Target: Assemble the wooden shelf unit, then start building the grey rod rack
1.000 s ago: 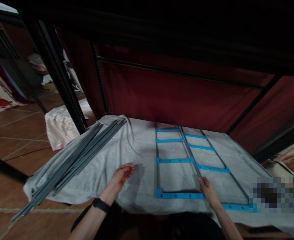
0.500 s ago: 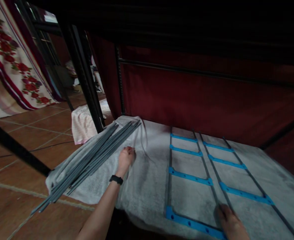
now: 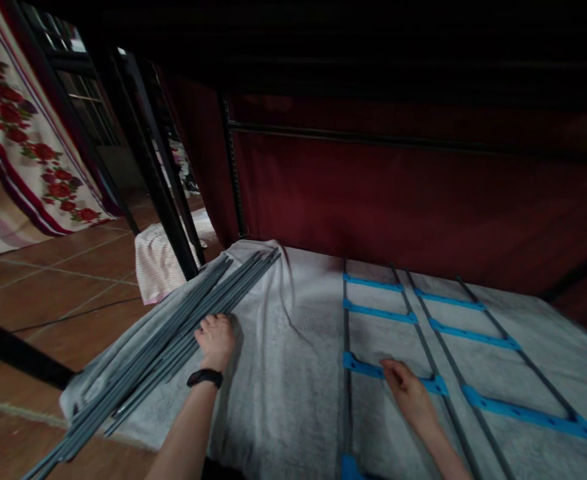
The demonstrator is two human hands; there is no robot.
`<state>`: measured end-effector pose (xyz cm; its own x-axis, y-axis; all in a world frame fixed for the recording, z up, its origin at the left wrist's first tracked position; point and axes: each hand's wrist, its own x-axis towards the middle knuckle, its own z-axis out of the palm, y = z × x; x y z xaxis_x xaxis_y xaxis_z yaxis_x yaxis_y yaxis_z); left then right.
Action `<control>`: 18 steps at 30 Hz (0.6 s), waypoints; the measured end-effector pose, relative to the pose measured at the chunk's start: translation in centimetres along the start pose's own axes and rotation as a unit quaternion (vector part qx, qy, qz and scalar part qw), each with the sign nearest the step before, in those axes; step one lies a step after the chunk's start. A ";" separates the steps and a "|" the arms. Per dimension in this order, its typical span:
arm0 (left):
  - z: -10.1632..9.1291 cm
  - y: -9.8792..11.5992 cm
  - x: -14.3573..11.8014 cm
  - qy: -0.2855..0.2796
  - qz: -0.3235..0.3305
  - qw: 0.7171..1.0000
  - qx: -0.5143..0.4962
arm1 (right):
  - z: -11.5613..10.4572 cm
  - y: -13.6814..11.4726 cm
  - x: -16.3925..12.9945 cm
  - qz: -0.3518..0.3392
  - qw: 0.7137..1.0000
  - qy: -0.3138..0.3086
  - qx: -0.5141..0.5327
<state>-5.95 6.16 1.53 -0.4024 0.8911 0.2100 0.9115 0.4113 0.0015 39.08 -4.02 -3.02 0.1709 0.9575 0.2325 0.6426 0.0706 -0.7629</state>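
A bundle of long, thin grey rods (image 3: 173, 333) lies slantwise on the left of the cloth, its near ends reaching past the edge. My left hand (image 3: 216, 339), with a black band at the wrist, has its fingers curled over the right side of this bundle. How many rods it grips is hidden. To the right, two ladder-like frames of grey rods and blue crossbars lie flat side by side. Over the blue crossbar (image 3: 366, 367) of the nearer frame is my right hand (image 3: 407, 393), fingers loosely bent and a little apart, holding nothing that I can see.
A grey cloth (image 3: 288, 387) covers the low surface. Dark red fabric (image 3: 373, 193) hangs behind it, and black metal posts (image 3: 148, 147) stand at the left. Beyond are a tiled floor (image 3: 28, 293), a striped cloth (image 3: 158, 263) and a flowered curtain (image 3: 38, 147).
My left hand has moved left and nearer, onto the rod bundle. My right hand has left the lower rod of the frame and shifted up and left to a crossbar. The view has shifted slightly.
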 end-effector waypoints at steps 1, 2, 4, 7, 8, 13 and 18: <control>0.1 0.0 0.3 -0.004 -0.005 1.000 -0.002 | 0.5 -0.4 0.1 -0.011 1.000 0.006 0.002; 0.0 0.0 0.5 -0.013 -0.010 1.000 -0.006 | 0.8 -0.7 0.2 -0.021 1.000 0.011 -0.003; -0.1 0.1 1.0 -0.043 -0.023 0.999 -0.021 | 1.3 -1.1 0.2 -0.037 0.999 0.009 -0.025; -0.8 0.4 1.3 -0.090 -0.056 0.993 -0.049 | 1.4 -1.5 0.2 -0.047 0.997 -0.008 -0.062; -1.1 0.6 1.3 -0.095 -0.063 0.992 -0.061 | 1.3 -1.7 0.3 -0.048 0.996 -0.013 -0.070; -3.0 2.8 1.4 -0.085 -0.048 0.983 -0.158 | 0.5 -1.9 0.7 -0.035 0.996 -0.019 -0.082; -4.7 8.9 -1.5 -0.106 0.040 0.907 -0.406 | 0.4 -2.3 0.9 -0.019 1.000 -0.005 -0.015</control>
<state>3.19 7.56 5.85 -0.2608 0.9642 0.0488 0.6656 0.1430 0.7325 37.42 -3.24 -1.31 0.1387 0.9566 0.2561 0.6706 0.0996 -0.7351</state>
